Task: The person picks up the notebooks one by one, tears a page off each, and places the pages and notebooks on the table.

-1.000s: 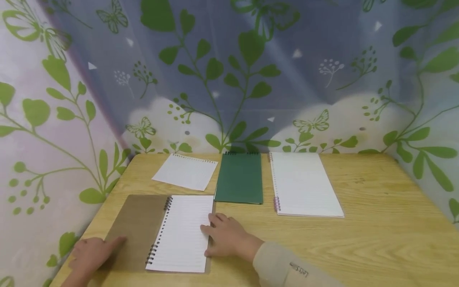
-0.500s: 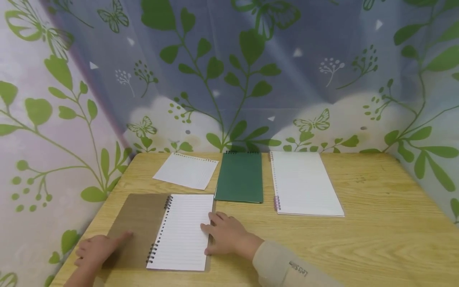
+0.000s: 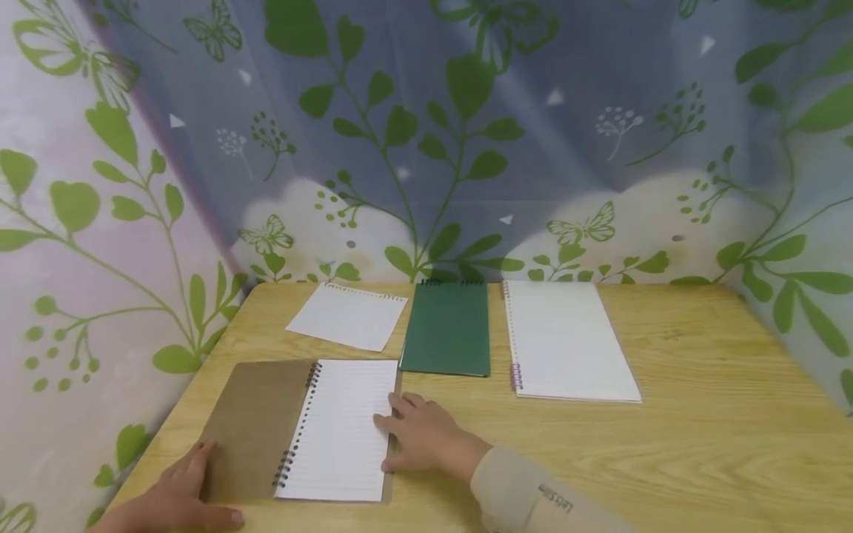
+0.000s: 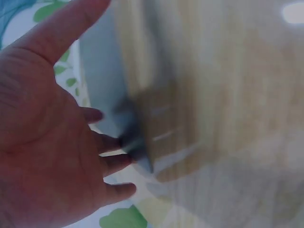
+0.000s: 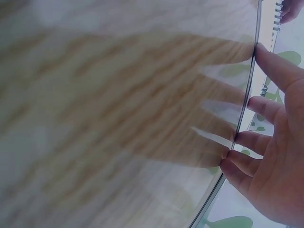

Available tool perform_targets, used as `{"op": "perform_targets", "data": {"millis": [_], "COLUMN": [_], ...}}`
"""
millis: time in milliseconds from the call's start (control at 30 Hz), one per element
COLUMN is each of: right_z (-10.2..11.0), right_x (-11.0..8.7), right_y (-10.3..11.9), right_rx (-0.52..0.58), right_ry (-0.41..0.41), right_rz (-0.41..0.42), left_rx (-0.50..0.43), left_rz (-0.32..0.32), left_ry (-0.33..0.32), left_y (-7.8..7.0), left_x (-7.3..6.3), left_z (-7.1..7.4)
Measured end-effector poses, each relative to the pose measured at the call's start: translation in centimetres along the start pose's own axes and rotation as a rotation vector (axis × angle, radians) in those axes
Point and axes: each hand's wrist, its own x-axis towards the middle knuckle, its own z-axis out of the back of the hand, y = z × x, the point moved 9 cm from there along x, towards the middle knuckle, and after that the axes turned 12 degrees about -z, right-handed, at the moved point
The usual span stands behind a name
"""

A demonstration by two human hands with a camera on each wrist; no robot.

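Observation:
A spiral notebook lies open on the table, its lined white page to the right and its brown cover to the left of the black coil. Along the right edge of that page, my right hand rests its spread fingertips. In the right wrist view, the right hand touches the notebook's edge with fingers and thumb. My left hand is at the cover's lower left edge, thumb apart from the fingers. The left wrist view shows the left hand with an uncurled palm beside the cover's edge; exact contact is unclear.
Behind the notebook lie a loose white sheet with a torn perforated edge and a green notebook. Further right is a larger open pad with a pinkish coil. A patterned curtain hangs behind the wooden table.
My left hand has drawn back from the brown cover, where its index finger lay, to the cover's lower left edge, its thumb now spread nearer me. The right hand has stayed still.

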Motion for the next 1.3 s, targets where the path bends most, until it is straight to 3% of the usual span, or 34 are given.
{"op": "perform_targets", "data": {"millis": [367,633,867,1000,1133,1300], "right_z": [0.0,0.0,0.1,0.2,0.3,0.4], "right_x": [-0.1,-0.2,-0.2,-0.2,-0.2,-0.2], "right_y": [-0.1,-0.2,-0.4,-0.4,-0.4,-0.4], "right_rx": [0.025,0.039,0.056,0.068,0.07,0.077], "right_ry": [0.013,0.008,0.023,0.034,0.037,0.037], "right_rz": [0.006,0.009,0.008,0.001,0.004,0.005], "left_rx": [0.118,0.089,0.191,0.223,0.154,-0.082], "left_rz": [-0.025,-0.064,-0.087,-0.065,-0.079,-0.127], "left_ry": [-0.148,-0.249,-0.368,-0.371,-0.366,-0.32], "left_y": [-0.5,-0.5,-1.1,-1.2,-1.3,-1.4], "left_x": [-0.5,-1.7,-2.1,-2.0,-2.2,-2.5], "left_z": [-0.5,-0.6,1.8,3.4,4.4,5.2]}}
